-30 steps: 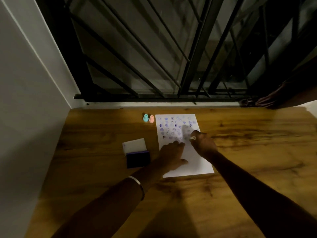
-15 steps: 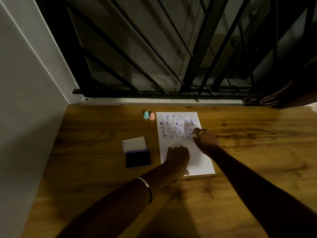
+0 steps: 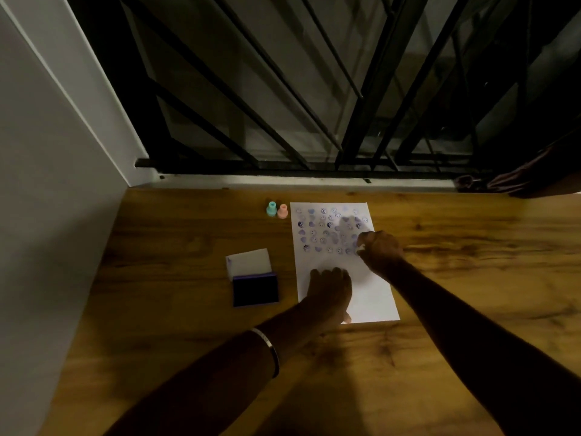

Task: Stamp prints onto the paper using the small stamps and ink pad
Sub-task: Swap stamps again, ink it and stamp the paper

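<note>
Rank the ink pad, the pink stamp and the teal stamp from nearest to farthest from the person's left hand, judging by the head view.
1. Ink pad, on the table just left of the left hand.
2. Pink stamp, farther back, beside the paper's top left corner.
3. Teal stamp, immediately left of the pink one, only slightly farther.

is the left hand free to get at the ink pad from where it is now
Probably yes. The left hand rests flat on the paper, holding nothing, and the open ink pad lies just to its left on the table with nothing between them. Moving it would leave the paper unheld, though.
</note>
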